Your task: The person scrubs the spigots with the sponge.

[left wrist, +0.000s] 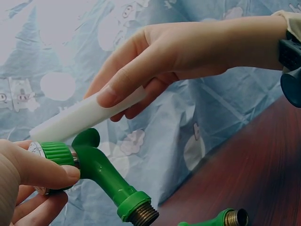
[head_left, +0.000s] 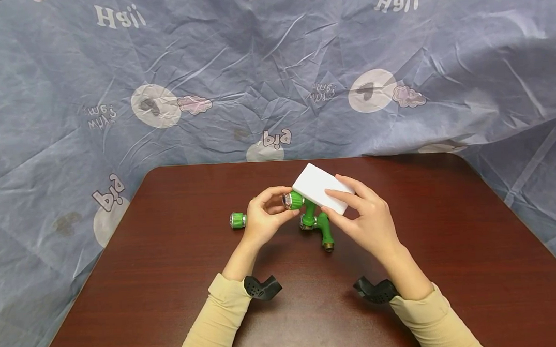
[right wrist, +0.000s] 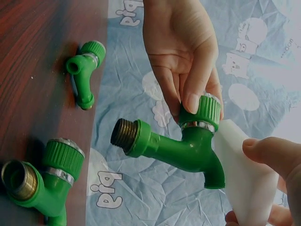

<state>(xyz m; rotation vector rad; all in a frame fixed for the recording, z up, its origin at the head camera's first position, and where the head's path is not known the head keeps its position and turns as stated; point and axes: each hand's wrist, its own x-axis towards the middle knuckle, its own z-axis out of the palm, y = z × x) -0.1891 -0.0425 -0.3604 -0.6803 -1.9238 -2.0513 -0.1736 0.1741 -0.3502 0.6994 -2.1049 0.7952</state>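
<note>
Raised over the table, a green faucet (right wrist: 174, 150) with a ribbed round knob and threaded brass inlet is pinched at its knob by my left hand (head_left: 261, 221), thumb on one side and fingers on the other. My right hand (head_left: 372, 220) grips a white rectangular block (head_left: 322, 188), sponge-like in look, between thumb and fingers. In the right wrist view the block lies right behind the faucet's body, near its spout; whether they touch I cannot tell exactly. From the head, the block hides part of the held faucet.
Two more green faucets lie on the dark red-brown table (head_left: 284, 308). One faucet (head_left: 237, 220) is left of my left hand, partly covered by it; the other faucet (head_left: 326, 233) is between the hands. A wrinkled blue-grey printed cloth (head_left: 274, 80) hangs behind the table.
</note>
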